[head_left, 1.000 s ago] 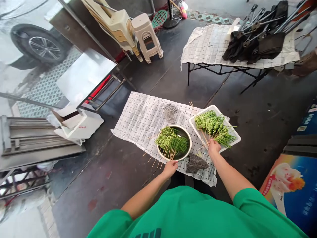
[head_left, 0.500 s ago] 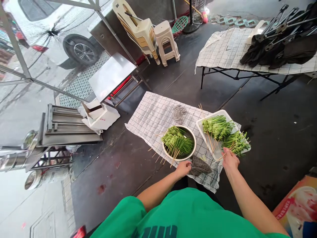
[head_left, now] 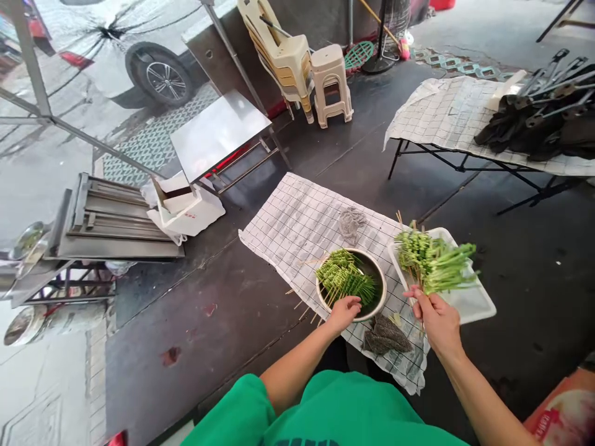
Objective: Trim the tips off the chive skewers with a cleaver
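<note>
My right hand (head_left: 439, 319) is closed round the sticks of a bunch of green vegetable skewers (head_left: 449, 269), raised over the white tray (head_left: 481, 303) and slightly blurred. More green skewers (head_left: 411, 251) lie at the tray's left end. My left hand (head_left: 344, 311) is at the near rim of a round bowl (head_left: 382, 272), fingers apart and loosely bent, with nothing seen in them. Green vegetable skewers (head_left: 344, 279) are heaped in the bowl, their sticks poking out over its left and near side. Dark liquid seems to show at the bowl's right side.
Bowl and tray stand on a low table with a checked cover (head_left: 288, 217). A dark cloth (head_left: 387, 334) lies beside the bowl, a grey rag (head_left: 352, 223) behind it. Beyond are a metal-topped table (head_left: 223, 130), stacked chairs (head_left: 288, 56), a stool (head_left: 331, 80) and a second covered table (head_left: 432, 111).
My right hand has lifted a bunch of skewers off the tray's near right part. My left hand has shifted from beside the dark cloth to the bowl's rim. The view has swung slightly.
</note>
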